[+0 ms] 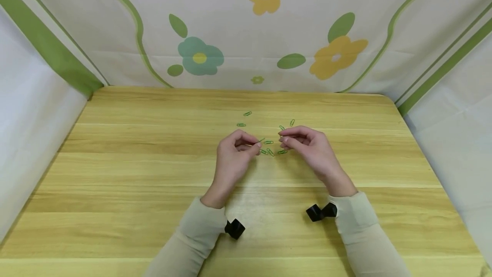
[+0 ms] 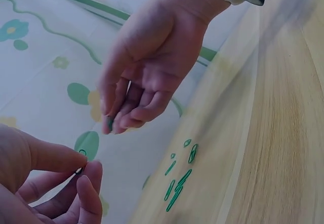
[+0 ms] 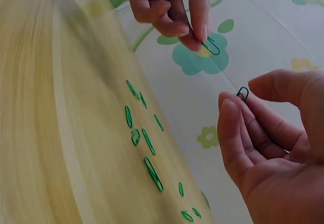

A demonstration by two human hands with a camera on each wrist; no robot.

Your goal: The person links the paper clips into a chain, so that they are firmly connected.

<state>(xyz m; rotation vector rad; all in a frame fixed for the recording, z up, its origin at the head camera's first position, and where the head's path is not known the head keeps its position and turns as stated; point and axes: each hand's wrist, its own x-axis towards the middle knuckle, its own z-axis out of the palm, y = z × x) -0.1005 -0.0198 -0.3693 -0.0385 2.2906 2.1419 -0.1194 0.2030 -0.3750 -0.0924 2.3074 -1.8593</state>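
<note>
In the head view my left hand [image 1: 235, 155] pinches a green paper clip [image 1: 262, 140] between thumb and fingertips. The clip's rounded end sticks out clearly in the right wrist view. My right hand [image 1: 313, 146], level with the left and a short gap away, holds another green paper clip [image 3: 243, 93] at its fingertips. Both hands are raised over the table, and the two held clips are apart. Below and between them lie several loose green paper clips, among them one clip [image 1: 268, 142] in the gap and one [image 1: 282, 152] under the right fingers.
Beyond the hands, more green clips lie on the wood-grain table [image 1: 134, 174], such as one at the back left [image 1: 247, 113] and one at the back right [image 1: 292, 122]. A flowered white curtain [image 1: 230, 25] borders the table's far edge. Black wrist devices [image 1: 235, 228] jut inward from the sleeves.
</note>
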